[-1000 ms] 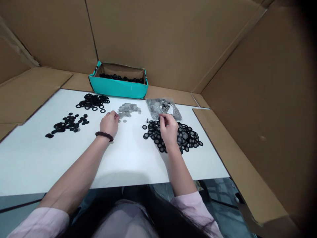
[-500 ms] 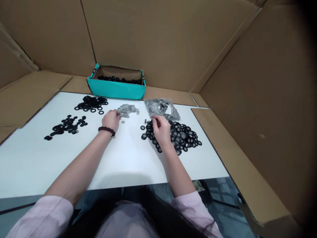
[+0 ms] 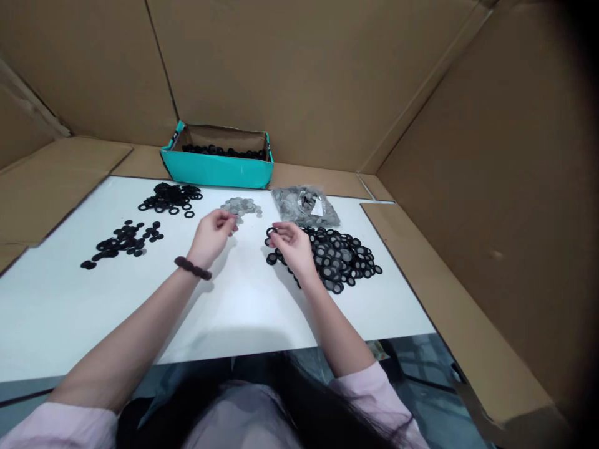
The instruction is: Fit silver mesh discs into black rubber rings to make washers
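My left hand (image 3: pixel 213 237) hovers over the white table (image 3: pixel 243 305), just in front of a small heap of grey discs (image 3: pixel 241 206). Its fingertips are pinched together on what looks like one grey disc. My right hand (image 3: pixel 291 244) is at the left edge of a big pile of black rings with grey centres (image 3: pixel 346 257). It pinches a black ring (image 3: pixel 271 232) between thumb and fingers. The two hands are close together, fingertips pointing toward each other.
A clear bag of grey discs (image 3: pixel 306 206) lies behind the big pile. Two heaps of plain black rings (image 3: pixel 171 196) (image 3: pixel 121 240) sit on the left. A teal box (image 3: pixel 215 168) holding black rings stands at the back. Cardboard walls surround the table.
My left hand has lifted off the grey disc heap and drawn back toward the middle. My right hand has moved left from the top of the big pile to its left edge.
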Demonstrator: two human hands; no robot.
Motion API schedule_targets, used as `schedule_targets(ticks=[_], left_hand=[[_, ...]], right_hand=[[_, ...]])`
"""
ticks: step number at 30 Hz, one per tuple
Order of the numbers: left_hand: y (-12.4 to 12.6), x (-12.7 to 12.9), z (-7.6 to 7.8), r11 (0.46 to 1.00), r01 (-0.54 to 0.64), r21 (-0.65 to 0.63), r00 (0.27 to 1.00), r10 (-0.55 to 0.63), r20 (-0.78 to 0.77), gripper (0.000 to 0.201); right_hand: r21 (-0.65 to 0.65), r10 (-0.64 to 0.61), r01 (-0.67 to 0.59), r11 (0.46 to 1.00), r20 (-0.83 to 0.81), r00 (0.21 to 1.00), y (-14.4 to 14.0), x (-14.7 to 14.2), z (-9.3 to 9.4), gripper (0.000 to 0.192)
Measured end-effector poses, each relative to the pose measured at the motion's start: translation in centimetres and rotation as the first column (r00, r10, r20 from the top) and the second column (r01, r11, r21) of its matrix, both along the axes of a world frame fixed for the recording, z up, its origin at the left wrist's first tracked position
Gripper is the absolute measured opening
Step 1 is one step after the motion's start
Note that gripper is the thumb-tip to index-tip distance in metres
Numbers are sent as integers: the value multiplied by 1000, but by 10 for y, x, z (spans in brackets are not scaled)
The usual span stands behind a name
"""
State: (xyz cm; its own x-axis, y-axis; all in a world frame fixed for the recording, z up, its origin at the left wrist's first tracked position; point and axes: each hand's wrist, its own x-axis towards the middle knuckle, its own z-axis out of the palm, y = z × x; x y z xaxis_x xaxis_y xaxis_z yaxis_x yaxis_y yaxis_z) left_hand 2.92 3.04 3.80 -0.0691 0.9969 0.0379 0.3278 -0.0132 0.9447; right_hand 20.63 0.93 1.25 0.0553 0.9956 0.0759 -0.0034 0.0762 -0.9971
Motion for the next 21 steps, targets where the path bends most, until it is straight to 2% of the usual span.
schedule_targets(ticks=[2,4,8,12,16,21], left_hand=[[-13,5,0,997,70,-26,997,-70,33,18],[-22,7,-4,993,107,-53,994,-105,44,19],[-27,7,-13,987,149,-68,989,-147,26,19],[-30,9,-16,981,189,-45,982,-189,-15,18],[-35,11,-13,975,218,-34,967,-221,-130,17],[-34,6,-8,948,303,-94,921,-317,-228,18]], right_hand=[[-124,99,-117,985,-147,984,-3,-7,-1,28],[-208,132,-182,961,-233,964,-4,-12,-1,32],[-302,107,-198,932,-293,950,-6,-15,-2,36],[-324,115,-217,921,-307,945,-8,-16,-2,36],[-293,169,-246,924,-264,949,-9,-19,-7,33],[-281,188,-250,927,-231,955,-8,-19,-13,31]])
